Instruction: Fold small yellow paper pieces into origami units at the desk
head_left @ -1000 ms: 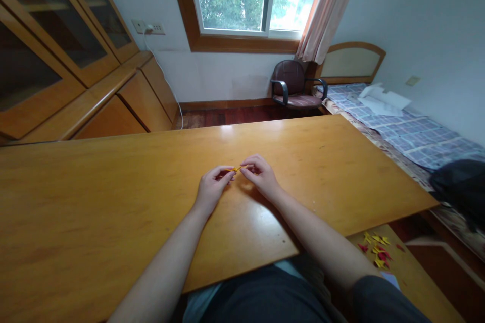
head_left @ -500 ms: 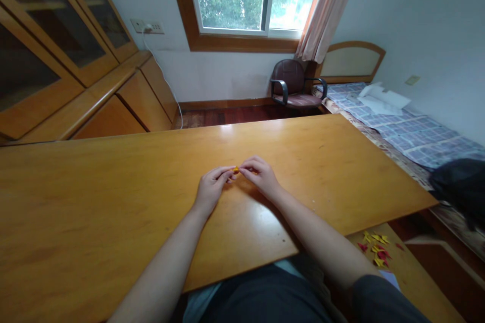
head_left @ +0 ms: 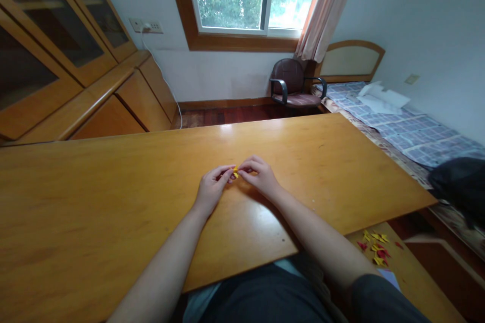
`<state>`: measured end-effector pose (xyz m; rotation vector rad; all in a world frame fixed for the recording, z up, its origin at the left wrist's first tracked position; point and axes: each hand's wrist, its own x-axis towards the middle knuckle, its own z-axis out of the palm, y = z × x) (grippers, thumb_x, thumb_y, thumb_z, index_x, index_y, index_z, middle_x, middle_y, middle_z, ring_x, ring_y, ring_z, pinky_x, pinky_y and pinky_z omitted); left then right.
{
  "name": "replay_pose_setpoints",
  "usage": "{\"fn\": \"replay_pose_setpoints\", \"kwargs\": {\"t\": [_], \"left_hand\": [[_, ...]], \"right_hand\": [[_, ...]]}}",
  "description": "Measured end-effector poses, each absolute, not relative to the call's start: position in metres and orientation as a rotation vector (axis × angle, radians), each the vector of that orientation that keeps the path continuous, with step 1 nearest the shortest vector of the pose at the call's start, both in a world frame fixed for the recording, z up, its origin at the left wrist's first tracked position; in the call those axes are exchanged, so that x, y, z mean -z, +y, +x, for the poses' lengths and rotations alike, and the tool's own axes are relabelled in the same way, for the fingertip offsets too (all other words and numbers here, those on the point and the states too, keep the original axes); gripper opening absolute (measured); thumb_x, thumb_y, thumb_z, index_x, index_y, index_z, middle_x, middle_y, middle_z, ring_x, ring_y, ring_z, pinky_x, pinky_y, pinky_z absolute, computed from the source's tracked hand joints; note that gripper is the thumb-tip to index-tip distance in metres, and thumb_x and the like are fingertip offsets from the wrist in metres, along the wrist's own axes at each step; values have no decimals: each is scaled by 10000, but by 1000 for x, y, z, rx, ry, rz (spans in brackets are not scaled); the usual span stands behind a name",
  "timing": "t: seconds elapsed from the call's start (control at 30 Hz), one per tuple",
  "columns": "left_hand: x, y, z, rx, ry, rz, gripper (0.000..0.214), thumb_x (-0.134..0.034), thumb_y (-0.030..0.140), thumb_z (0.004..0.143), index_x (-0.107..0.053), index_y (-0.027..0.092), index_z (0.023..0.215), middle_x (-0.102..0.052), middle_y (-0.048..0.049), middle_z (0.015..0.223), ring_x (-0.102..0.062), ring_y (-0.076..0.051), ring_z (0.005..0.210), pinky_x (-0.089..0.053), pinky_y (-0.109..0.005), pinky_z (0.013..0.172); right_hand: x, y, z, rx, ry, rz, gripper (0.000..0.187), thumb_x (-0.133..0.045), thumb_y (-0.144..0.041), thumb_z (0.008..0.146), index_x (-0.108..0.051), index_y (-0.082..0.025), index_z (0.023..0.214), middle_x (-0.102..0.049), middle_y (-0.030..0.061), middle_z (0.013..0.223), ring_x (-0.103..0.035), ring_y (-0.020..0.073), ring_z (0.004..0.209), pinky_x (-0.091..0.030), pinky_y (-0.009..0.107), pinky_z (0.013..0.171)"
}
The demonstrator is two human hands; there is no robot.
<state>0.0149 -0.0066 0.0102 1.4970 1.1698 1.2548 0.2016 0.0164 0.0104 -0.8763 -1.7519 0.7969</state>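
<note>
Between the fingertips of both hands, just above the table, is a small yellow origami piece (head_left: 235,172) of folded paper, partly covered by the fingers. My left hand (head_left: 212,185) pinches it from the left with thumb and forefinger. From the right, my right hand (head_left: 261,174) is closed in a pinch at its other side. Several small folded paper figures (head_left: 378,248), yellow and red with pointed tips, lie in a loose group on a lower surface at the bottom right, beyond my right forearm.
The wide wooden table (head_left: 113,202) spans the view under my hands. A white-and-bluish sheet (head_left: 389,278) lies near the paper figures. Beyond the table stand an armchair (head_left: 290,83), a bed (head_left: 420,128) with a black bag (head_left: 460,184), and a wooden cabinet (head_left: 132,96) at left.
More of the yellow origami piece shows between the fingers now, with a part pointing downward. Both hands have stayed in nearly the same place.
</note>
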Motion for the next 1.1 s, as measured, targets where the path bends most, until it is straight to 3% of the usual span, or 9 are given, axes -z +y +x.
{"fn": "replay_pose_setpoints", "kwargs": {"t": [0.6,1.1], "left_hand": [[-15,-8,7,-1268,1179,1946,81,-675,288,877,-712,217,889,-714,-13,838,-675,-146,762,-538,-250,730],[-10,-7,7,-1265,1217,1886,93,-697,297,865,-721,209,884,-740,-26,873,-691,-162,804,-546,-263,769]], "right_hand": [[-17,17,207,-769,-1838,-802,93,-661,-247,875,-706,-181,826,-624,39,817,-601,133,730,-527,268,674],[-12,18,206,-791,-1844,-798,92,-665,-254,881,-732,-193,896,-649,51,858,-616,140,736,-523,275,671]]}}
